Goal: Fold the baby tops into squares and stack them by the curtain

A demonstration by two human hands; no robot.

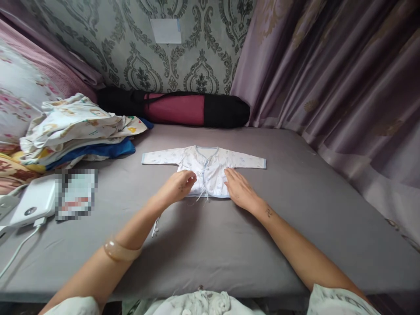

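Observation:
A small white baby shirt point(210, 168) with pale blue trim and a faint print lies spread flat, its sleeves stretched out to both sides. Thin ties point(202, 192) run down its front and hang past the bottom hem. Over the shirt's left side is my left hand point(182, 183), its fingers curled in and the fingertips drawn together; whatever they pinch, if anything, is hidden. My right hand point(241, 190) rests along the right side edge of the shirt with the fingers stretched out on the cloth.
A grey sheet point(295, 210) covers the surface. Folded clothes point(82, 124) are piled at the left, with a white power bank point(36, 199), its cable and a blurred packet point(77, 194) nearer me. A black and red long bag point(177, 109) lies along the wall; purple curtains point(315, 65) hang right.

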